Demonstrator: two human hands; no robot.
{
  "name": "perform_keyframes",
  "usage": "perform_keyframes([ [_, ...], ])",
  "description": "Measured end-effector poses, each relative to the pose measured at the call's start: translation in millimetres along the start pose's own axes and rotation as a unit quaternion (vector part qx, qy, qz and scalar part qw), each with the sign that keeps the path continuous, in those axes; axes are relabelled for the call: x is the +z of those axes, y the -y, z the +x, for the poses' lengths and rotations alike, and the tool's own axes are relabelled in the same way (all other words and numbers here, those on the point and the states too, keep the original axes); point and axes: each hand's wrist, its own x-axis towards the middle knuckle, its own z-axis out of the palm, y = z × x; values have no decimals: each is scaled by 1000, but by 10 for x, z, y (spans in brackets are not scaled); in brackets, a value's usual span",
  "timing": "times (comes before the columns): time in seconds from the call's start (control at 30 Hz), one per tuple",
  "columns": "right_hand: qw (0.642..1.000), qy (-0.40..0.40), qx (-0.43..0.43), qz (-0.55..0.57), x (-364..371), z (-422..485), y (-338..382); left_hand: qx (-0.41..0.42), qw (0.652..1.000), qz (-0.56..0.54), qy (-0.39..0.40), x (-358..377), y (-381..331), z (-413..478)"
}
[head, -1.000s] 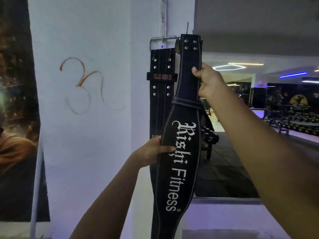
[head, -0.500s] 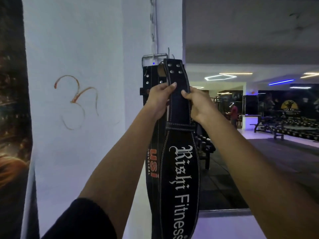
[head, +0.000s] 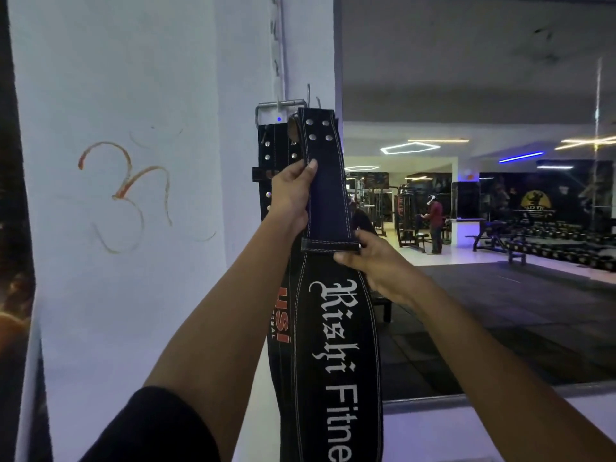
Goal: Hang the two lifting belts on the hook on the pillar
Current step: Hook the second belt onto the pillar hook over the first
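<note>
A black lifting belt with white "Rishi Fitness" lettering (head: 336, 345) hangs down in front of the white pillar (head: 133, 228). My left hand (head: 291, 195) pinches its narrow strap from the left, just below the studs. My right hand (head: 373, 261) holds the belt's right edge at the stitched loop. Behind it a second black belt with red "USI" letters (head: 283, 311) hangs by its metal buckle (head: 280, 106) at the pillar's edge. The hook itself is hidden behind the belts.
A large wall mirror (head: 500, 295) to the right of the pillar reflects the gym: dumbbell racks, machines, ceiling lights and a person in a red top. An orange symbol (head: 126, 191) is painted on the pillar. A dark poster (head: 13, 261) borders the left edge.
My left hand moved up from the belt's wide middle to the narrow strap. My right hand slid down from the strap to the stitched loop. The view tilted upward.
</note>
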Motion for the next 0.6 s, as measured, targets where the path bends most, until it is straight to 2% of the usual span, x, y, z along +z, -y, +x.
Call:
perform_keyframes([
  [0.1,999,12,37,-22,-10,-108,-208,-2,1000,-3,-17,-32,-47,33],
  [0.2,998,6,56,-3,-5,-94,-304,5,1000,1,5,-81,-7,-7],
  [0.37,997,-43,16,57,32,32,-229,30,999,6,18,-38,-65,-34],
  [0.43,999,-22,24,32,45,-62,-307,34,999,4,5,-51,-129,-11],
  [0.53,996,27,87,-9,20,-212,-547,38,999,4,2,-133,-148,-6],
  [0.6,995,23,97,-16,13,-207,-620,34,999,-1,6,-166,-138,-14],
])
